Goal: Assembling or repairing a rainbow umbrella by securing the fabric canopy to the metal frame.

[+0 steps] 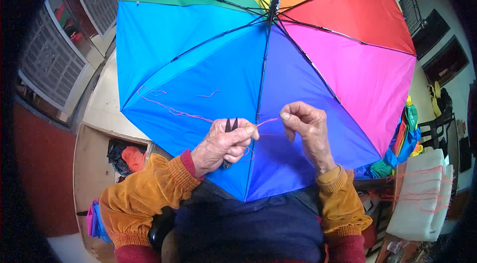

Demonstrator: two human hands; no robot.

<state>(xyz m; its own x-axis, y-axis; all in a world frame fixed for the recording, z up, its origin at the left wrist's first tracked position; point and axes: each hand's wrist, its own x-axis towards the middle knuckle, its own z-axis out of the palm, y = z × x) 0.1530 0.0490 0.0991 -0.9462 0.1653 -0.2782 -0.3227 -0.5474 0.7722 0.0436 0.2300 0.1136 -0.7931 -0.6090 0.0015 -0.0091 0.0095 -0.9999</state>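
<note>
Open rainbow umbrella [278, 64], seen from its underside and held over the person's lap, with the work centred on the rib [262, 79] that runs between the two blue panels. A pink thread [267, 122] is stretched near the rib's lower end, between the two hands. The left hand [223, 144] is clenched around a small black thread snip [231, 126], whose points stick up just beside the thread; the thumb and forefinger of that grip also pinch the thread. The right hand [307, 126] holds its fingertips curled together at the other end of the thread; whether it holds a needle cannot be told. Loose pink thread tails [171, 110] trail across the left blue panel, which suggests stitching already made there; the stretched thread looks uncut, so trimming appears to remain. Far right, a white stack of cloth [422, 198] carries more pink threads, beside bright folded fabric [407, 136].
</note>
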